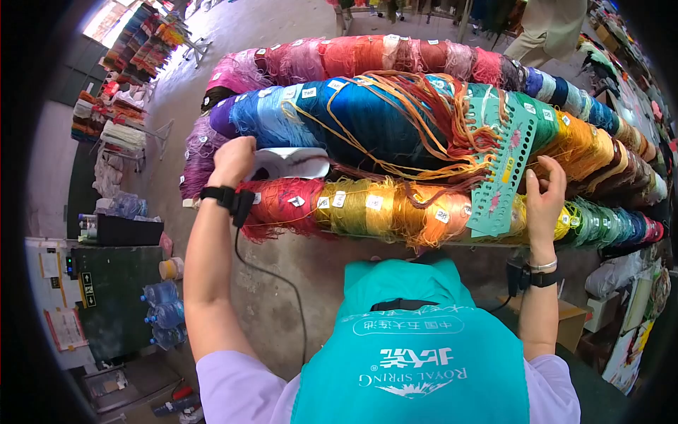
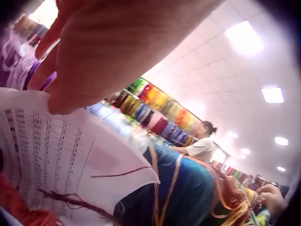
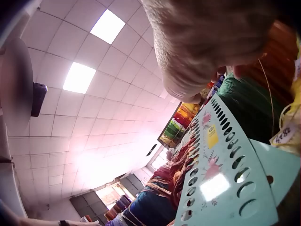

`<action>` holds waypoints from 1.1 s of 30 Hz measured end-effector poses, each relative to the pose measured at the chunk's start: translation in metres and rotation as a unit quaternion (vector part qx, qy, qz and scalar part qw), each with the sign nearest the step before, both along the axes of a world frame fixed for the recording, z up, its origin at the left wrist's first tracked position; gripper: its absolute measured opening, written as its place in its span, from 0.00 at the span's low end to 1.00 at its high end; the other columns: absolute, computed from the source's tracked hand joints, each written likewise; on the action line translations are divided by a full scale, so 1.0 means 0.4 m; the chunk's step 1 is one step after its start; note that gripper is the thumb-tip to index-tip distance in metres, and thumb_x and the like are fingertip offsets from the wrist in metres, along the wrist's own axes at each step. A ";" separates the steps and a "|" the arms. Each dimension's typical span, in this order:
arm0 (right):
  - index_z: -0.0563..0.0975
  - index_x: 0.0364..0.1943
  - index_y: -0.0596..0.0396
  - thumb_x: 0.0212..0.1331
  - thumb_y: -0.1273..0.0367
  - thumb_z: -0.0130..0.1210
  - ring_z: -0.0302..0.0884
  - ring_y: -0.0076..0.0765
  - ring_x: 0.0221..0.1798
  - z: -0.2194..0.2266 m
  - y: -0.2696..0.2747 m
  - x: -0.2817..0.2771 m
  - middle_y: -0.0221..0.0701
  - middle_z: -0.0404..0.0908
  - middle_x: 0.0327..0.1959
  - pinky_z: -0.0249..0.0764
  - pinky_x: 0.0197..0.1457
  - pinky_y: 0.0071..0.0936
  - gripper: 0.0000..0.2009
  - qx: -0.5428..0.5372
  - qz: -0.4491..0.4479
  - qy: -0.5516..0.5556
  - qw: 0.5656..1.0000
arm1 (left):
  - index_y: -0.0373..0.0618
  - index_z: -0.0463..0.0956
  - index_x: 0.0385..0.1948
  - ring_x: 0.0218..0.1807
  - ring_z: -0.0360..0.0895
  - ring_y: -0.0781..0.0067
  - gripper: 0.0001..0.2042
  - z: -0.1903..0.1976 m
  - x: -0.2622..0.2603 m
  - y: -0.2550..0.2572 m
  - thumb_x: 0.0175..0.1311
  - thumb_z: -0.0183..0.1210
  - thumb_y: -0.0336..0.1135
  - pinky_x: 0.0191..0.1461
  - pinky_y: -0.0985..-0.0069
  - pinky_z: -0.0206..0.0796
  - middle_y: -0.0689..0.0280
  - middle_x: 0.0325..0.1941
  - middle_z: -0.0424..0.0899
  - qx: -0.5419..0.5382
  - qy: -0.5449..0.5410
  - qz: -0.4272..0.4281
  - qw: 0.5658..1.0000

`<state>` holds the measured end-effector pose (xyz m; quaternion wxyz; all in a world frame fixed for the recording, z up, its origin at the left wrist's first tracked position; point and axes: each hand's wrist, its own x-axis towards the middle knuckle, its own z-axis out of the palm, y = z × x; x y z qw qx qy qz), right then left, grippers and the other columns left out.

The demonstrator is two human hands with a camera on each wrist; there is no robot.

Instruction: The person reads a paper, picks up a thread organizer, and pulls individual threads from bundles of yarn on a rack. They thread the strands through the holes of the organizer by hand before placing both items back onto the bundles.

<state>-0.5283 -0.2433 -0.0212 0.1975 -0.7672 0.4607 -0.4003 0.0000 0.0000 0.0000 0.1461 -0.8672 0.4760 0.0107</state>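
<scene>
A printed paper sheet point(image 2: 61, 155) with columns of numbers lies curved over the thread bundles. My left hand point(image 1: 234, 159) pinches its edge, with thumb and fingertip at the paper in the left wrist view. A mint-green thread card point(image 1: 503, 162) with punched holes, pink flowers and a yellow label rests across the bundles, a second green piece under it. Orange and rust-brown threads point(image 1: 431, 116) hang from its holes along one side and trail left over the blue bundle point(image 1: 371, 109). My right hand point(image 1: 547, 198) hovers beside the card's right edge, fingers loosely bent.
Long rows of labelled thread bundles run left to right, with a yellow one point(image 1: 378, 205) in the front row. A person point(image 2: 202, 146) in a light shirt stands beyond them. Water bottles point(image 1: 166, 314) are at left, a cardboard box point(image 1: 565, 321) at lower right.
</scene>
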 end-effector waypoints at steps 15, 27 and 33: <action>0.72 0.56 0.60 0.54 0.64 0.64 0.74 0.51 0.58 0.203 0.137 0.403 0.45 0.77 0.54 0.68 0.63 0.39 0.26 -0.044 0.322 -0.132 0.936 | 0.52 0.80 0.48 0.41 0.85 0.67 0.09 0.624 -0.309 0.012 0.71 0.55 0.35 0.43 0.75 0.75 0.65 0.44 0.86 -0.463 -0.322 -0.274 0.779; 0.65 0.65 0.62 0.54 0.61 0.68 0.74 0.32 0.57 0.258 0.066 0.502 0.38 0.76 0.56 0.70 0.61 0.30 0.36 0.198 0.490 -0.231 0.817 | 0.47 0.78 0.48 0.37 0.81 0.87 0.11 0.586 -0.225 -0.086 0.69 0.58 0.37 0.39 0.87 0.72 0.71 0.38 0.85 -0.419 0.446 -0.162 0.774; 0.79 0.49 0.62 0.66 0.71 0.53 0.78 0.16 0.43 0.181 0.094 0.455 0.25 0.83 0.43 0.75 0.48 0.20 0.12 0.348 0.482 -0.211 0.775 | 0.44 0.77 0.48 0.40 0.81 0.84 0.11 0.401 -0.190 -0.130 0.67 0.60 0.34 0.44 0.83 0.74 0.70 0.40 0.84 -0.415 0.565 -0.034 0.712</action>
